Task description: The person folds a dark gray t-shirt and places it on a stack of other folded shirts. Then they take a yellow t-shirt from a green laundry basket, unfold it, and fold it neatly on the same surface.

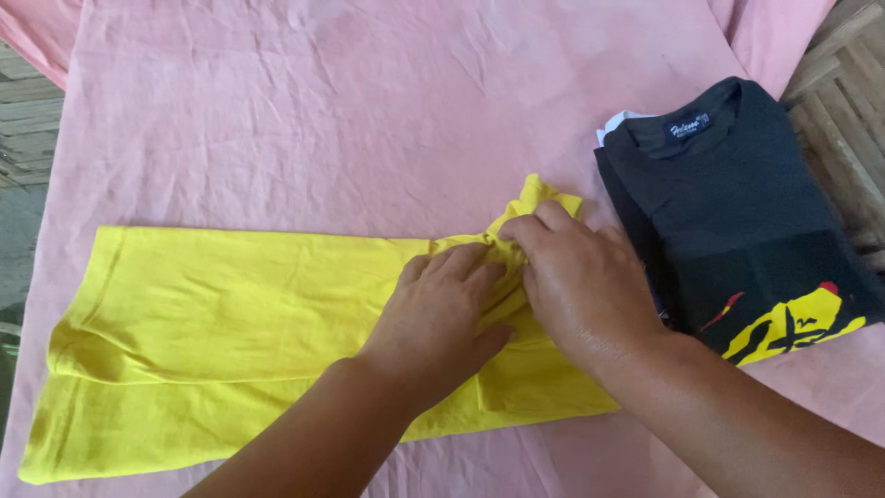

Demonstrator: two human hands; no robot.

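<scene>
I see the left hand (442, 309) pressing flat and the right hand (576, 281) pinching the yellow shirt (212, 323) at centre frame; I'd smooth creases before folding beside the black shirt (737, 212)

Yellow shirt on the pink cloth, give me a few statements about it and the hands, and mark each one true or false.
1. Both hands rest on the yellow shirt. True: the left hand and the right hand press on its right end.
2. The yellow shirt lies on top of the black shirt. False: the two lie side by side, the black one folded to the right.
3. The pink cloth is under both shirts. True.
4. The left hand is lifting the black shirt. False: it lies on the yellow fabric, apart from the black shirt.
5. The black shirt has a yellow print near its lower edge. True.
</scene>
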